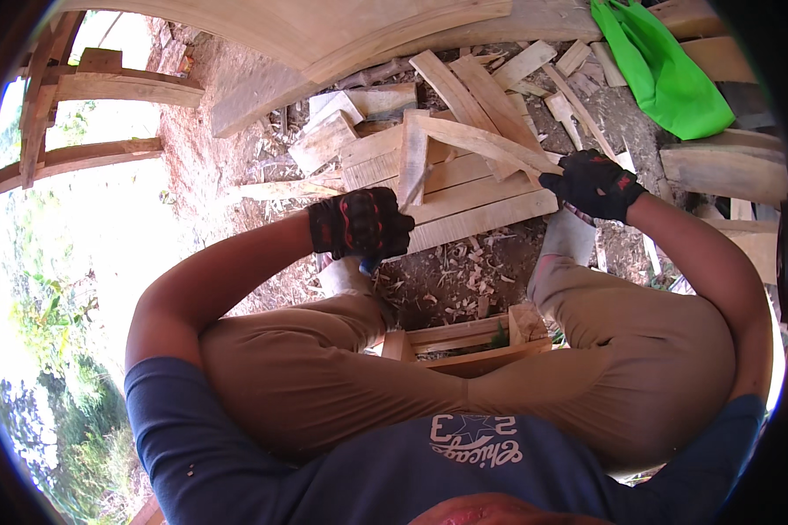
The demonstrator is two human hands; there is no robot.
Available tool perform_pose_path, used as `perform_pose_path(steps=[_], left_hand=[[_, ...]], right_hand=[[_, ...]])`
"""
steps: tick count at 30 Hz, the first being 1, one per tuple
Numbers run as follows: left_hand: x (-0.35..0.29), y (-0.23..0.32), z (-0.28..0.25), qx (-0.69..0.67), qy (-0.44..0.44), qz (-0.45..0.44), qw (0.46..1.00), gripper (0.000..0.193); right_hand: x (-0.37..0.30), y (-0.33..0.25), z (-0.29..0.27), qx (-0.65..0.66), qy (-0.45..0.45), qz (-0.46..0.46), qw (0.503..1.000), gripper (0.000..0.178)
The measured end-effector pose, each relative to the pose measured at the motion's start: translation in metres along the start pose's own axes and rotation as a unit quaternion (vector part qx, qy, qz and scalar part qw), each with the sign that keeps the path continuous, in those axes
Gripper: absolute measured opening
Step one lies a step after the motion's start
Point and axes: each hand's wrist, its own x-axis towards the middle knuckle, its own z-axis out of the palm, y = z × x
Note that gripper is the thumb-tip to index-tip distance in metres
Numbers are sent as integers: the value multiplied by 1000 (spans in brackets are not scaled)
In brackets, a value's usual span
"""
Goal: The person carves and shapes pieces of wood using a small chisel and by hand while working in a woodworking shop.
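Mostly pale tan, a long, narrow wooden strip [488, 143]

Blue T-shirt [350, 477], tan trousers [298, 376], red-trimmed black gloves [356, 220]

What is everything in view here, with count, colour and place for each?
Curved wooden strip: 1, pale, upper middle, its end in the right hand
Boards: several, pale, beneath the strip
Offcuts: many, pale, around the boards
Dark-blue object: 1, just below the left hand, mostly hidden
Shavings: many, pale, on the ground
Low wooden frame: 1, light brown, between the legs
Large curved timber: at least 1, tan, top
Beams: several, brown, left
Green cloth: 1, bright green, upper right
Greenery: patches, lower left
Shirt: 1, blue, bottom
Legs: 2, tan trousers
Left hand, right hand: 2, black gloves, centre and right
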Motion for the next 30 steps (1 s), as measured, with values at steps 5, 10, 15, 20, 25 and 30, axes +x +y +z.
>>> perform_pose_path(steps=[5, 10, 15, 20, 25, 30], left_hand=[[2, 31, 42, -199, -39, -65, 977, 9], [-37, -15, 52, -413, -40, -267, 870, 12], [-12, 18, 28, 246, -40, 18, 968, 12], [0, 10, 18, 326, -33, 44, 944, 17], [-4, -1, -4, 284, 34, 13, 958, 19], [-10, -11, -3, 187, 20, -52, 981, 22]], right_hand=[[-2, -6, -20, 156, -189, 131, 961, 61], [15, -26, -25, 144, -153, 148, 966, 67], [33, -28, -32, 128, -157, 104, 974, 64], [49, -39, -32, 154, -149, 129, 968, 69], [59, -20, -18, 132, -114, 92, 980, 71], [63, -30, -23, 102, -149, 116, 977, 63]])
